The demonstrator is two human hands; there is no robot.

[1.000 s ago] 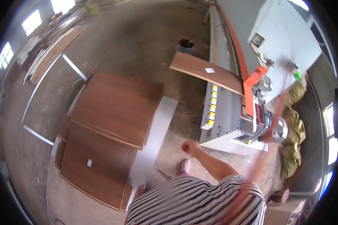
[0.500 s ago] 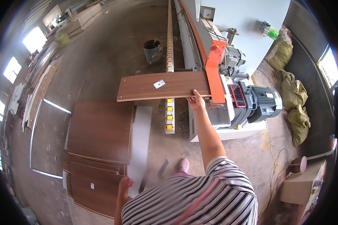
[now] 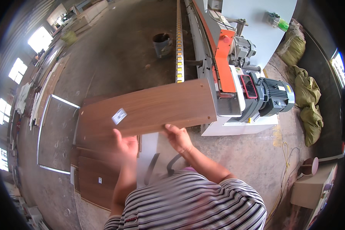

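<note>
A long brown wood-grain panel (image 3: 157,109) with a small white sticker lies across the infeed of a grey and orange edge-banding machine (image 3: 228,82), its right end against the machine's orange guard. My right hand (image 3: 178,137) grips the panel's near edge at the middle. My left hand (image 3: 125,142), blurred by motion, reaches up to the same edge further left and touches it.
A stack of brown panels (image 3: 96,174) and a white board lie on the concrete floor at lower left. A roller rail with yellow wheels (image 3: 179,42) runs away from the machine. A dark bucket (image 3: 161,43) stands beyond. Green sacks (image 3: 308,103) sit at right, a cardboard box (image 3: 310,188) at lower right.
The view swung toward the machine. The panel has slid nearer to me along the machine. My left hand has risen from my side to the panel's near edge.
</note>
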